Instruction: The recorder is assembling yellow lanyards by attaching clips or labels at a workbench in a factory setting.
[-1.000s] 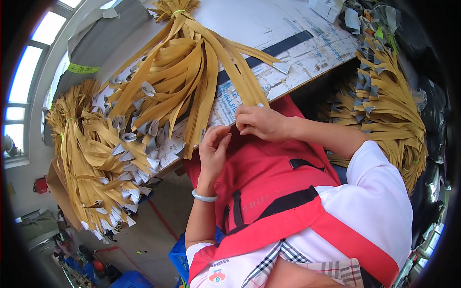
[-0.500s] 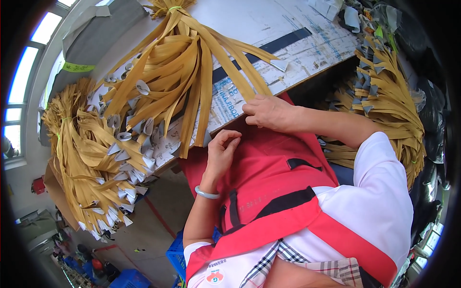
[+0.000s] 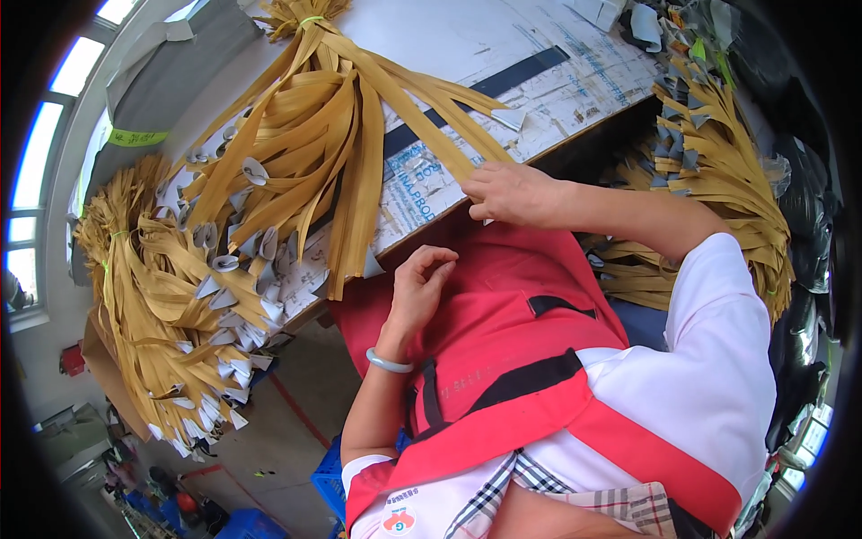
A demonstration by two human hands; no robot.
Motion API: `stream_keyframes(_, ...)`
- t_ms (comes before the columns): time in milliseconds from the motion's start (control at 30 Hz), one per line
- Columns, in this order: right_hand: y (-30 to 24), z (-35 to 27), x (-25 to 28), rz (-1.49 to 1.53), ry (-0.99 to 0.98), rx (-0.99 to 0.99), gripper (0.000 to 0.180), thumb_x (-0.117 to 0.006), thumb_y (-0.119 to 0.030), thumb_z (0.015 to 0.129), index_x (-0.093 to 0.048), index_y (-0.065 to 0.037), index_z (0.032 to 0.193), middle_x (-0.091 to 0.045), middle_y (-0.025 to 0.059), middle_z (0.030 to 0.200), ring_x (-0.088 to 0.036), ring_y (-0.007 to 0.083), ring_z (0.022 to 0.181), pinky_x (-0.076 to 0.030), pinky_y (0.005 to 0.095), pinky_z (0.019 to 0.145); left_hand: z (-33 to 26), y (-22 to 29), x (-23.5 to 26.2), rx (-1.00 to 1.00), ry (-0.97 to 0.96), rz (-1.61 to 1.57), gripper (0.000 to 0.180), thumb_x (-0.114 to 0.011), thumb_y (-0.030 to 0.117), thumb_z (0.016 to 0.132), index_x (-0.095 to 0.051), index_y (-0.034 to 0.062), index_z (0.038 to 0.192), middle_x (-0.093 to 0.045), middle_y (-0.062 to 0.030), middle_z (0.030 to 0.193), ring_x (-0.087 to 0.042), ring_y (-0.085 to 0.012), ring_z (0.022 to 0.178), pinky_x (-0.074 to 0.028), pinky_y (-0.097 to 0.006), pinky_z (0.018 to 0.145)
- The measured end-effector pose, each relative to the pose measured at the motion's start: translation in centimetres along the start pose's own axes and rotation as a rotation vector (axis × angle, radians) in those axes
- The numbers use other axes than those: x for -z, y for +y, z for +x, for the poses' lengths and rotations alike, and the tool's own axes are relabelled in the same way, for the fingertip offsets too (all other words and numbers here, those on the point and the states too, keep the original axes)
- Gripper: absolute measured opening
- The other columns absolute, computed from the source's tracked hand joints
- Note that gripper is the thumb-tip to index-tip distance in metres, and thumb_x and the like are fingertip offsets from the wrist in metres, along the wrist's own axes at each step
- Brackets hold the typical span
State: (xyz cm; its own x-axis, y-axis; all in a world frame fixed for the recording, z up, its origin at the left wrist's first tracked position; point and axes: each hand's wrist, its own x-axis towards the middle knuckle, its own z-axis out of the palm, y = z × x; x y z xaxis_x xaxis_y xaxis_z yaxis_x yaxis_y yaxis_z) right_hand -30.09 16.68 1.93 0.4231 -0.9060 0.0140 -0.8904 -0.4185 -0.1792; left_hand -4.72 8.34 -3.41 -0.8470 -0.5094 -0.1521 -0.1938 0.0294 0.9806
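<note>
A bundle of long tan fabric tape strips (image 3: 296, 144), tied near its top with a light green tie, lies fanned across the table. Many strips end in curled grey-white film tabs. My right hand (image 3: 510, 191) is closed at the table's near edge around the end of a tan strip (image 3: 449, 148) pulled out to the right. A small white tip shows below its fingers. My left hand (image 3: 417, 292) hovers in front of the red apron (image 3: 503, 278), apart from the strips, with thumb and fingers curled together. Anything inside that pinch is too small or hidden to tell.
A second tied tan bundle (image 3: 135, 287) hangs over the table's left end. Another heap of tan strips (image 3: 736, 198) is at the right, beside black plastic bags (image 3: 804, 216). The worn table (image 3: 539, 108) carries a dark stripe. Blue crates (image 3: 251, 523) stand on the floor.
My right hand has turned slightly, and a white tip now shows beneath its fingers. My left hand stays curled near the apron. The whole view has shifted a little.
</note>
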Motion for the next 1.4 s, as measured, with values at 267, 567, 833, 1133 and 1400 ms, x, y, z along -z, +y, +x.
stream_keyframes(267,-0.6,1.2,0.7,0.204,-0.082,-0.054,0.009,-0.07,-0.014,0.083,-0.066,-0.006,0.084,-0.056,0.0073,0.099,-0.057,0.0218,0.097,-0.046,0.0358,0.082,-0.1,-0.2,-1.1,-0.102,0.012,-0.133,0.026,-0.064,-0.009,0.089,-0.065,0.0003,0.113,-0.06,-0.0064,0.115,-0.063,-0.0139,0.097,-0.052,-0.026,0.084)
stream_keyframes(567,-4.0,5.3,1.9,1.556,0.301,-0.234,0.016,-0.069,-0.018,0.094,-0.061,-0.005,0.09,-0.056,0.0033,0.097,-0.057,0.0109,0.078,-0.048,0.0244,0.069,0.6,5.5,2.5,-0.357,0.159,-0.341,0.032,-0.068,-0.014,0.085,-0.062,-0.0015,0.113,-0.053,-0.01,0.128,-0.062,-0.0157,0.104,-0.055,-0.028,0.09)
stream_keyframes(833,-3.0,6.5,3.1,1.644,0.039,-0.176,0.013,-0.068,-0.013,0.094,-0.062,-0.002,0.09,-0.064,0.0046,0.088,-0.062,0.0096,0.077,-0.053,0.0244,0.071,1.1,5.5,4.6,-0.326,0.187,-0.409,0.017,-0.068,-0.014,0.083,-0.065,-0.0012,0.093,-0.065,-0.0064,0.092,-0.062,-0.0136,0.091,-0.051,-0.026,0.08)
stream_keyframes(1133,-2.5,7.2,1.9,1.684,0.171,-0.241,0.016,-0.07,-0.016,0.093,-0.063,-0.002,0.093,-0.067,0.005,0.086,-0.066,0.0105,0.076,-0.055,0.0244,0.069,1.7,7.0,5.4,-0.227,0.227,-0.466,0.021,-0.069,-0.008,0.088,-0.065,-0.0019,0.107,-0.066,-0.0056,0.102,-0.065,-0.0132,0.093,-0.052,-0.026,0.085)
stream_keyframes(1400,-2.9,7.5,1.0,1.753,0.246,-0.343,0.019,-0.07,-0.018,0.094,-0.062,-0.002,0.098,-0.066,0.0044,0.086,-0.067,0.0104,0.075,-0.057,0.0245,0.07,2.1,5.7,5.2,-0.309,0.238,-0.401,0.019,-0.071,-0.012,0.084,-0.065,-0.0011,0.099,-0.065,-0.0054,0.105,-0.064,-0.0117,0.092,-0.052,-0.024,0.084)
